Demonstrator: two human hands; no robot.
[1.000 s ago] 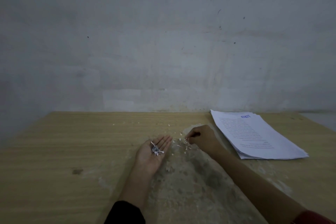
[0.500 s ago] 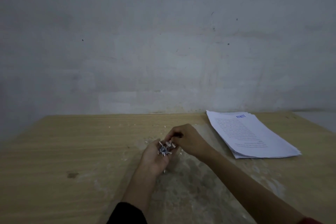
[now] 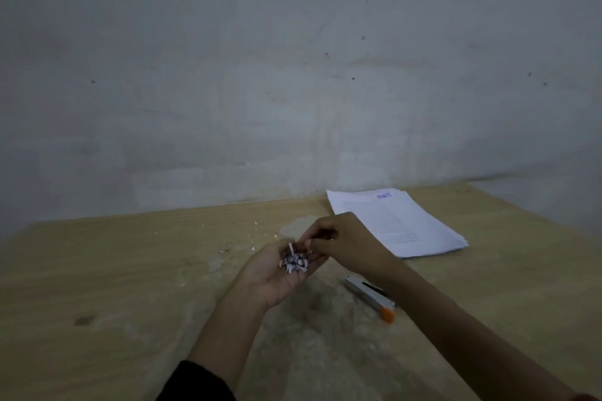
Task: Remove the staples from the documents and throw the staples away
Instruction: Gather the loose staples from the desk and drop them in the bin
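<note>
Left hand palm-up, loosely cupped, carries spiky grey-white heap of staples and paper shreds. Right hand curled in pinch touching heap; contents unclear. White documents stacked flat on scuffed wooden table. Versus earlier: metal orange-tipped tool now visible.

Nothing legible; blue heading atop the documents looks upside down, blurred

Left hand carrying staples, documents beyond
</note>
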